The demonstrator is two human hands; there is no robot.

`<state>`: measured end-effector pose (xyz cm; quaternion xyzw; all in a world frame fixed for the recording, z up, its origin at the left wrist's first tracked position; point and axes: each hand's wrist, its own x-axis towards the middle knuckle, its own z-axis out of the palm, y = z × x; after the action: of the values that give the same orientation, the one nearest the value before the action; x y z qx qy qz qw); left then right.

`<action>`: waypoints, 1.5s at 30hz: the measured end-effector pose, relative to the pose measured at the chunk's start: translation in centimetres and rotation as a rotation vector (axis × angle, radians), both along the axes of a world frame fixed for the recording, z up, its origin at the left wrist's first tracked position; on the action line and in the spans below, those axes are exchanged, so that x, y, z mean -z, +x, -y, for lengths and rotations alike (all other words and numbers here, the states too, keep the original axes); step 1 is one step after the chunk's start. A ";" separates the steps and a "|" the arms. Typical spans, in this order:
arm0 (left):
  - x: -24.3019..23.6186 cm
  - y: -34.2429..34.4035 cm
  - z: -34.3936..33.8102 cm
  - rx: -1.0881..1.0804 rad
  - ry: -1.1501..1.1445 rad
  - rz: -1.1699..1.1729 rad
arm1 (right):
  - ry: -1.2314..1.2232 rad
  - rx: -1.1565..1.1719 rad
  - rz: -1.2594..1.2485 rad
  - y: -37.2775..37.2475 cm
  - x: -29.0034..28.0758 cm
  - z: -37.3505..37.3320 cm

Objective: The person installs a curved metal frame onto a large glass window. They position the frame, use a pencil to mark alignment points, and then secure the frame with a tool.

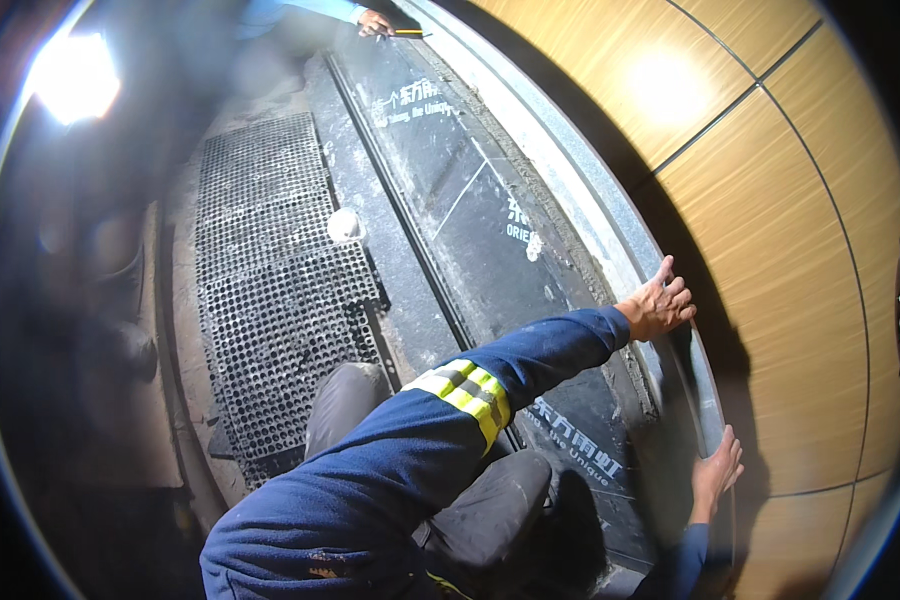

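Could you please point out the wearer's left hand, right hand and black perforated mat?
Left hand (656, 306), head view: its back.
Right hand (713, 474), head view: its back.
Black perforated mat (280, 305), head view: upper surface, near middle.

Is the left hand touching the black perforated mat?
No, the left hand rests on the long grey strip, away from the mat.

Left hand (658, 308) — palm hidden; co-worker (332, 8) — cut off.

From here, smooth metal-looking strip (618, 222) under the fingers (681, 298); glossy wood-grain panels (800, 250) right of them. Left: dusty smooth sheet (480, 275), then rough matt mat (270, 300).
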<state>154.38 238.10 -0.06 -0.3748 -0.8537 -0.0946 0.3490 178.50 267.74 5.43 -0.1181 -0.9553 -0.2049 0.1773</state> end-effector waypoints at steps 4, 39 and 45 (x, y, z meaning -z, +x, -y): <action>-1.6 -0.2 0.7 0.040 -0.034 0.045 | 0.070 -0.016 -0.025 0.1 0.3 -2.7; -3.9 1.4 1.2 0.002 -0.135 0.227 | -0.022 -0.053 -0.116 0.8 -0.5 0.0; -3.8 1.4 1.2 0.020 -0.117 0.210 | -0.024 -0.068 -0.143 1.0 -0.3 0.0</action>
<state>155.75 236.93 3.74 -0.3910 -0.8859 -0.0867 0.2343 179.48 267.73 5.77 -0.1021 -0.9460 -0.1785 0.2505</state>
